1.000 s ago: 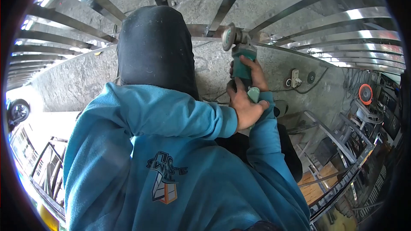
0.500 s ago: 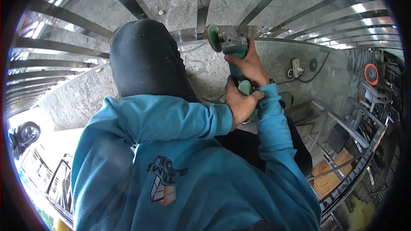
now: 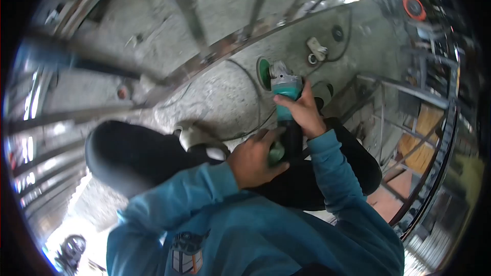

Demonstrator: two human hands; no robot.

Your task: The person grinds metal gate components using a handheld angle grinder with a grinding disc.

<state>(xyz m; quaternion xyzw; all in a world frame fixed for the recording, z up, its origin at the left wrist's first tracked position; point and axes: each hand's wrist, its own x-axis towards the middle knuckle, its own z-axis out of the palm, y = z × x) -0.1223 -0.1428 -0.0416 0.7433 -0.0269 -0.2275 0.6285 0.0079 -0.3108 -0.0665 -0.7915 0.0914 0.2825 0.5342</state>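
Note:
An angle grinder (image 3: 289,92) with a teal body and silver gear head points away from me, its greenish disc (image 3: 264,73) standing on the left side. My right hand (image 3: 308,114) is wrapped round the body just behind the head. My left hand (image 3: 253,159) is lower and to the left, fingers curled at a green part near the grinder's rear; the grip is partly hidden and blurred. The disc is apart from the metal rail (image 3: 225,47) of the barred frame. My dark-clad knee (image 3: 133,156) is bent at the left.
On the concrete floor (image 3: 215,102) lie a power socket (image 3: 316,48), a cable (image 3: 341,55) and a loose dark disc (image 3: 337,33). Metal bars extend across the top and left. Steel framework (image 3: 409,92) and an orange round object (image 3: 414,7) are at the right.
The grinder has come away from the barred frame's rail and back toward my body. My left hand has shifted left and down. My view has turned, and my left knee appears lower.

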